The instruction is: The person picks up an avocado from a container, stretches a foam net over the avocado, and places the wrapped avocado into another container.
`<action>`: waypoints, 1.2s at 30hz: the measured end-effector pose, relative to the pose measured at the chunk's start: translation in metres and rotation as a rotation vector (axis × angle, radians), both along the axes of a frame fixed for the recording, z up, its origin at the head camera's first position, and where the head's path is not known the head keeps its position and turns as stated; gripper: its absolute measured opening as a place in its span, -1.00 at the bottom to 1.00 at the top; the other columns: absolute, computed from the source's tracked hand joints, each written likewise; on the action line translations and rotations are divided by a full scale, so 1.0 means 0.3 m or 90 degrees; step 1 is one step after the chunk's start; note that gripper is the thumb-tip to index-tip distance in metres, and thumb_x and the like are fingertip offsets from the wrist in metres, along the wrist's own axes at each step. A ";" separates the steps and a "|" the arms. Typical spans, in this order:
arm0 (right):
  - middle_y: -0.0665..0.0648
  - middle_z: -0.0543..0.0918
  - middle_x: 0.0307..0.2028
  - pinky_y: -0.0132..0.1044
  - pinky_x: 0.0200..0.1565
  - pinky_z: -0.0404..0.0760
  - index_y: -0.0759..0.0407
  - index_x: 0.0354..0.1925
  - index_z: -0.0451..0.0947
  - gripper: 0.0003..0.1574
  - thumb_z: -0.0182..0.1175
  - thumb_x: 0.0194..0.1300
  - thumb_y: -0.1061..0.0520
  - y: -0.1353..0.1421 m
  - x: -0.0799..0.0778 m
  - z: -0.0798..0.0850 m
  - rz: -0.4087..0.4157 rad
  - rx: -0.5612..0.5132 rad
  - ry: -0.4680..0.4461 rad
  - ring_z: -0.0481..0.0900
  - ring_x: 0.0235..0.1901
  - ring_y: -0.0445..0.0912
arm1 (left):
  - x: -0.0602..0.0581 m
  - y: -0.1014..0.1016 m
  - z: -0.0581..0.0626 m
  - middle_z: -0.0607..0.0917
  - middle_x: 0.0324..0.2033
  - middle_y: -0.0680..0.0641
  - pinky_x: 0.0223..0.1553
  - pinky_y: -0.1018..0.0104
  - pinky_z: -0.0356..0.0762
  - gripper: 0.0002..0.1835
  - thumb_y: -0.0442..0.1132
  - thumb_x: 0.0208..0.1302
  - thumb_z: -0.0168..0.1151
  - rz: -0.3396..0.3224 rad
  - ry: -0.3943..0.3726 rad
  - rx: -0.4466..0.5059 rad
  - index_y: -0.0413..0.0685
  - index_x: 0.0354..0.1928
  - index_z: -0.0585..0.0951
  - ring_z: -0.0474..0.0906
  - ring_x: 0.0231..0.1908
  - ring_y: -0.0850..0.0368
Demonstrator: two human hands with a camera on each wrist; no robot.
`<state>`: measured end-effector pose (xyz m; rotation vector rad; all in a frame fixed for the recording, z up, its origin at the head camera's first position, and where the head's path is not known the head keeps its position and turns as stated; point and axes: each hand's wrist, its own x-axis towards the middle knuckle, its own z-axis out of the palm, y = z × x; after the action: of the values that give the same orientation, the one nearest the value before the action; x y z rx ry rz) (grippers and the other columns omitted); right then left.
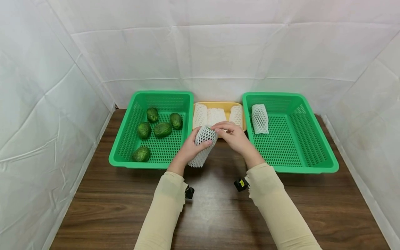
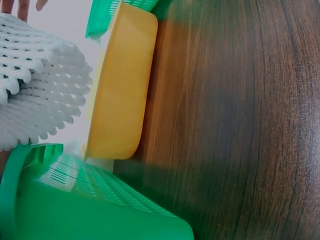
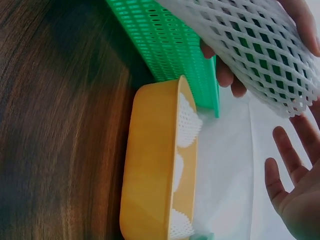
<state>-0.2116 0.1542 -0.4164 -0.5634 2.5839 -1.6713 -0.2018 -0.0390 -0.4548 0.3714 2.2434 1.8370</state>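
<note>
In the head view my left hand (image 1: 187, 149) grips a white foam net sleeve (image 1: 198, 159), with the thumb across its near side. Dark green shows through the mesh in the sleeve's upper part, from an avocado inside; the lower end hangs slack. My right hand (image 1: 233, 138) pinches the sleeve's upper rim between thumb and forefinger. From the right wrist, the net (image 3: 260, 60) slants across, with the other fingers of the right hand (image 3: 307, 197) spread below its end. The left wrist view shows the sleeve's loose open end (image 2: 55, 95).
A green basket (image 1: 120, 146) on the left holds several avocados (image 1: 162, 130). Behind the hands, a yellow tray (image 1: 215, 105) holds more foam sleeves (image 1: 236, 114). Inside the right green basket (image 1: 322, 169) lies one netted piece (image 1: 260, 118). All stand on a wooden table (image 1: 212, 215).
</note>
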 end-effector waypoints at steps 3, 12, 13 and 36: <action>0.10 0.62 -0.09 -0.09 -0.01 0.34 0.17 -0.14 0.67 -0.72 0.11 0.32 0.09 -0.008 0.000 -0.002 -0.016 0.025 0.019 0.41 -0.02 -0.06 | -0.002 -0.001 -0.002 0.45 0.04 -0.20 -0.11 0.04 0.48 -0.25 -0.01 0.16 0.21 0.003 -0.006 0.005 0.04 0.37 0.17 0.47 -0.07 -0.07; 0.17 0.61 -0.09 -0.09 0.06 0.35 0.26 -0.16 0.66 -0.72 0.13 0.31 0.12 -0.020 0.007 0.006 -0.005 0.052 0.036 0.41 0.00 -0.02 | -0.001 -0.008 -0.002 0.45 0.04 -0.20 -0.14 0.04 0.50 -0.27 -0.06 0.18 0.21 -0.002 0.000 0.017 0.06 0.37 0.19 0.47 -0.07 -0.08; 0.17 0.60 -0.09 -0.10 0.07 0.35 0.27 -0.15 0.66 -0.71 0.13 0.31 0.11 -0.021 0.007 0.006 -0.002 0.053 0.031 0.41 0.00 -0.03 | 0.000 -0.008 -0.002 0.46 0.04 -0.20 -0.14 0.04 0.50 -0.28 -0.05 0.18 0.22 -0.003 0.001 0.018 0.07 0.37 0.19 0.47 -0.08 -0.07; 0.12 0.64 -0.17 -0.16 -0.06 0.41 0.26 -0.25 0.70 -0.69 0.14 0.30 0.06 -0.027 0.008 0.003 0.033 0.108 0.019 0.41 -0.05 -0.06 | 0.002 -0.007 0.002 0.46 0.09 -0.19 -0.09 0.10 0.48 -0.38 -0.17 0.24 0.18 0.009 -0.001 0.055 -0.02 0.33 0.25 0.46 -0.04 -0.03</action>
<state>-0.2091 0.1462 -0.4155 -0.6444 2.6722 -1.4206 -0.2014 -0.0413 -0.4542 0.3690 2.1759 1.9460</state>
